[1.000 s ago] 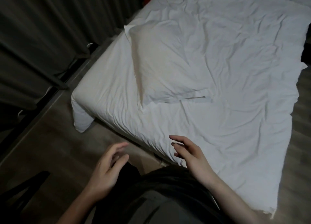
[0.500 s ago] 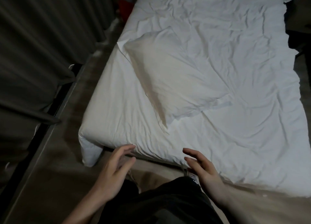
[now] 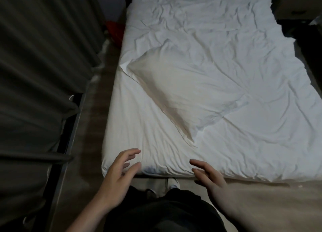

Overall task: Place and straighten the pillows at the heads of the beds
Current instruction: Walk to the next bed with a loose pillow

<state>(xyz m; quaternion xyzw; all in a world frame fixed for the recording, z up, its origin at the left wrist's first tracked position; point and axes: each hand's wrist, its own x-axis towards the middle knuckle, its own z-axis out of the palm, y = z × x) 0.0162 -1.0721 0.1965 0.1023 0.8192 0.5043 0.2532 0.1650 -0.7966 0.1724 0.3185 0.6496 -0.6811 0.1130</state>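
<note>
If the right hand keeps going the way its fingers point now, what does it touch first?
Probably the white sheet at the near edge of the bed. The right hand is open and empty, fingers aimed up and left. The pillow lies further along that line, askew. Depth is hard to judge from one view.

Black top, bare forearms, pale shoes

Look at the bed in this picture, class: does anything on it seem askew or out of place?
Yes. The pillow lies diagonally across the bed, its corners out of line with the mattress edges, on wrinkled bedding. Neither hand touches it.
</note>
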